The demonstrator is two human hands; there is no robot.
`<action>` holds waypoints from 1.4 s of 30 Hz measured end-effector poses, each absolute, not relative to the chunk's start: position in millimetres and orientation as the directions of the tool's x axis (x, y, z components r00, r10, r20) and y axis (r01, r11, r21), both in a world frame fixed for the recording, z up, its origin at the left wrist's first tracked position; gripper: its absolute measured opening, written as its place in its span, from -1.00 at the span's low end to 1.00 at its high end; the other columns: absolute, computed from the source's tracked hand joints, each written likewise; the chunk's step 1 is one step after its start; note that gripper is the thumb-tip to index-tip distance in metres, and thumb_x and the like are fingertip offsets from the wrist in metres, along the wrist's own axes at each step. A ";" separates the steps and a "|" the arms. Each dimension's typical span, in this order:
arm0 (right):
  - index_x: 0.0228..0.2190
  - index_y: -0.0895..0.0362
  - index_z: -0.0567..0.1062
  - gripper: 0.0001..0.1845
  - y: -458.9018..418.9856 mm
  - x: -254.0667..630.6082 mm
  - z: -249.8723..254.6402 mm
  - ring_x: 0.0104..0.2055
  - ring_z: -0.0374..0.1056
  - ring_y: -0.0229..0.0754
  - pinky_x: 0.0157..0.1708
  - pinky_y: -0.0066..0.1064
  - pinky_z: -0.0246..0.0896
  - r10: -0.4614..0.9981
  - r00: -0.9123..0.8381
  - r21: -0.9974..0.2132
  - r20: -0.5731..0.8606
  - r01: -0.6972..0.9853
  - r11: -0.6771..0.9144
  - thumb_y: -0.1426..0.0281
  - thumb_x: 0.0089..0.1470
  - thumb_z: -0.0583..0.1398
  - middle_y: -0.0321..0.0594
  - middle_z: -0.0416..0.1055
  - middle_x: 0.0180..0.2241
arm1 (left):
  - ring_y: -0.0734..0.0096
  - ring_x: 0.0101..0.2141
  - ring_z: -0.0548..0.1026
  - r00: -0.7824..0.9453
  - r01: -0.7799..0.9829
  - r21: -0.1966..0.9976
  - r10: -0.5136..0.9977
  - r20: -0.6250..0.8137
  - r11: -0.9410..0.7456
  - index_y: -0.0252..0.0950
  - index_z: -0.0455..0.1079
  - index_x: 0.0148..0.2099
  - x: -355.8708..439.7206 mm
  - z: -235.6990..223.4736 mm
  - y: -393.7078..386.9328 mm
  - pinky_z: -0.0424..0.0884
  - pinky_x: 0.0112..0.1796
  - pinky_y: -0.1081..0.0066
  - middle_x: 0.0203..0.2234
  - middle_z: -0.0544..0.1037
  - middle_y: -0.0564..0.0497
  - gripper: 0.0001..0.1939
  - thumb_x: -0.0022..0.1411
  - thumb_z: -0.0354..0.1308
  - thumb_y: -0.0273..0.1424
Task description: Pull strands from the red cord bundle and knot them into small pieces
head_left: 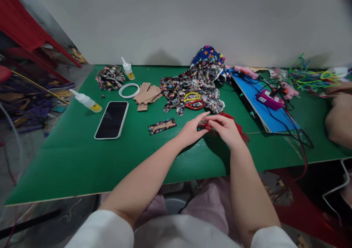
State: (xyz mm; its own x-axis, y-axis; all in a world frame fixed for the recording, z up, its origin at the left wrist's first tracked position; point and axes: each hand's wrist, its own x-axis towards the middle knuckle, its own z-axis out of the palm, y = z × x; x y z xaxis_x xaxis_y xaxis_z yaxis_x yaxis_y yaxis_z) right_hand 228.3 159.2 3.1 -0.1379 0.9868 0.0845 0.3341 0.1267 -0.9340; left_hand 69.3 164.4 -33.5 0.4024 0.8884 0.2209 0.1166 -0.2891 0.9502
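Both hands meet over the table around a bundle of red yarn [242, 131]. The fingertips of my right hand [226, 128] pinch the yarn, whose loose strands spread out behind that hand. My left hand [190, 131] closes on the yarn's near end, thumb and fingers bent together. The exact spot between the fingertips is partly hidden. Just left of my left hand lies a flat floral-covered strip [162, 126] with a brown cardboard middle. Beyond the hands, scissors [194, 104] with yellow and red handles rest on dark floral fabric [189, 83].
On the green table [68, 160] are a phone [112, 120], glue bottles [87, 102] [128, 70], a white ring [129, 90] and cardboard pieces [147, 95]. To the right, cables and a purple device [269, 99] lie on a blue folder [253, 94]. Another person's arm [339, 117] rests at the right edge.
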 end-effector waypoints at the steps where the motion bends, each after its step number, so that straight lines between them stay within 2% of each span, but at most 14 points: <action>1: -0.30 0.09 0.57 -0.79 159.1 226.4 3.2 -0.34 0.42 -0.24 -0.28 -0.37 0.33 0.986 -0.144 -0.940 0.079 0.319 0.122 0.35 -0.02 0.19 -0.24 0.53 -0.33 | 0.37 -0.18 0.52 0.398 0.111 0.958 0.895 0.201 -0.265 -0.26 0.14 0.21 69.7 -34.1 165.0 0.41 -0.07 0.31 -0.12 0.52 -0.09 -0.38 0.09 0.13 -0.53; 3: -0.30 0.11 0.56 -0.78 159.2 223.3 3.5 -0.43 0.40 -0.26 -0.37 -0.39 0.33 0.988 -0.145 -0.945 0.053 0.311 0.097 0.34 -0.02 0.19 -0.24 0.52 -0.39 | 0.41 -0.26 0.53 0.359 0.133 0.964 0.918 0.168 -0.229 -0.28 0.23 0.16 69.3 -34.8 166.8 0.43 -0.12 0.35 -0.24 0.57 -0.04 -0.46 0.10 0.11 -0.56; 6: -0.28 0.14 0.56 -0.74 159.8 221.2 4.2 -0.55 0.31 -0.32 -0.50 -0.42 0.28 0.992 -0.121 -0.935 0.016 0.350 0.058 0.31 -0.01 0.18 -0.23 0.50 -0.44 | 0.41 -0.29 0.52 0.279 0.238 0.953 0.953 0.120 -0.190 -0.32 0.42 -0.05 66.6 -33.0 170.0 0.43 -0.17 0.38 -0.30 0.59 -0.03 -0.68 0.10 0.11 -0.55; 9: -0.28 0.13 0.57 -0.73 161.4 222.6 3.3 -0.49 0.32 -0.30 -0.48 -0.41 0.27 0.995 -0.087 -0.892 0.052 0.444 0.085 0.29 -0.01 0.18 -0.18 0.50 -0.35 | 0.38 -0.30 0.52 0.233 0.272 0.952 0.970 0.073 -0.137 -0.36 0.49 -0.22 64.5 -29.8 171.5 0.43 -0.21 0.39 -0.31 0.60 -0.05 -0.82 0.12 0.12 -0.50; 14: -0.28 0.10 0.58 -0.72 164.8 229.5 -3.7 -0.38 0.37 -0.23 -0.35 -0.34 0.30 0.988 -0.122 -0.848 0.093 0.510 0.143 0.26 -0.07 0.24 -0.18 0.49 -0.32 | 0.44 -0.40 0.50 0.245 0.191 0.974 0.967 0.072 -0.121 -0.33 0.49 -0.25 64.0 -28.8 170.8 0.42 -0.33 0.45 -0.40 0.59 -0.01 -0.84 0.15 0.10 -0.44; 19: -0.30 0.08 0.58 -0.74 166.3 234.3 -7.5 -0.38 0.38 -0.21 -0.32 -0.33 0.29 0.982 -0.168 -0.832 0.089 0.529 0.166 0.27 -0.08 0.25 -0.21 0.52 -0.37 | 0.49 -0.47 0.45 0.194 0.173 0.979 0.978 0.070 -0.104 -0.34 0.47 -0.27 63.4 -28.8 170.4 0.38 -0.40 0.51 -0.47 0.55 0.03 -0.84 0.15 0.09 -0.39; 23: -0.36 0.11 0.59 -0.77 165.8 235.8 -3.5 -0.44 0.36 -0.22 -0.39 -0.36 0.26 0.990 -0.113 -0.829 0.079 0.544 0.129 0.26 -0.05 0.22 -0.21 0.52 -0.44 | 0.49 -0.47 0.43 0.178 0.248 0.960 0.980 0.085 -0.128 -0.33 0.47 -0.27 63.0 -28.7 170.4 0.34 -0.41 0.52 -0.48 0.54 0.04 -0.81 0.17 0.08 -0.35; 28: -0.34 0.16 0.55 -0.70 166.0 240.2 -2.7 -0.51 0.32 -0.26 -0.49 -0.42 0.21 0.998 -0.022 -0.885 0.054 0.463 0.058 0.20 -0.04 0.21 -0.21 0.50 -0.48 | 0.47 -0.44 0.45 0.174 0.318 0.935 0.979 0.105 -0.156 -0.32 0.47 -0.28 63.1 -29.5 170.3 0.34 -0.37 0.49 -0.46 0.55 0.04 -0.81 0.18 0.06 -0.37; 31: -0.32 0.18 0.54 -0.69 167.6 242.8 -4.8 -0.54 0.30 -0.29 -0.51 -0.44 0.19 0.999 0.017 -0.916 0.044 0.399 0.034 0.21 -0.05 0.22 -0.21 0.49 -0.50 | 0.44 -0.38 0.47 0.205 0.363 0.912 0.971 0.120 -0.189 -0.30 0.48 -0.26 62.8 -30.1 169.9 0.36 -0.31 0.47 -0.41 0.57 0.03 -0.81 0.19 0.06 -0.36; 34: -0.33 0.18 0.55 -0.69 168.6 243.6 -5.4 -0.56 0.27 -0.30 -0.54 -0.45 0.15 0.996 0.053 -0.914 0.070 0.404 0.042 0.21 -0.06 0.22 -0.22 0.48 -0.52 | 0.43 -0.33 0.49 0.227 0.372 0.905 0.965 0.129 -0.208 -0.27 0.48 -0.24 62.1 -30.9 170.2 0.36 -0.26 0.47 -0.36 0.58 0.03 -0.81 0.19 0.05 -0.37; 37: -0.35 0.17 0.55 -0.68 168.4 242.8 -4.1 -0.61 0.21 -0.33 -0.60 -0.47 0.09 0.995 0.081 -0.919 0.053 0.395 0.017 0.19 -0.08 0.23 -0.26 0.45 -0.56 | 0.46 -0.42 0.46 0.217 0.335 0.925 0.970 0.107 -0.177 -0.29 0.47 -0.25 61.6 -31.1 170.9 0.35 -0.34 0.48 -0.44 0.56 0.04 -0.80 0.19 0.05 -0.35; 42: -0.45 0.15 0.48 -0.71 168.5 242.0 -3.1 -0.72 0.02 -0.40 -0.69 -0.49 -0.08 0.990 0.136 -0.953 0.024 0.303 -0.019 0.16 -0.08 0.22 -0.42 0.22 -0.73 | 0.52 -0.59 0.31 0.168 0.340 0.933 0.984 0.059 -0.114 -0.31 0.46 -0.31 61.6 -28.2 171.4 0.21 -0.51 0.52 -0.66 0.40 0.12 -0.76 0.18 0.05 -0.27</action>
State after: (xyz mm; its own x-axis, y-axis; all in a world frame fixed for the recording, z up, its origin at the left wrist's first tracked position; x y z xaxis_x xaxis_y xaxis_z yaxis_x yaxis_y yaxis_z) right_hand 242.0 168.5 -3.1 0.1363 0.9904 0.0239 0.3034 -0.0188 -0.9527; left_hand 61.6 171.4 -28.2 0.1681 0.9840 0.0592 0.3403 -0.1143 0.9334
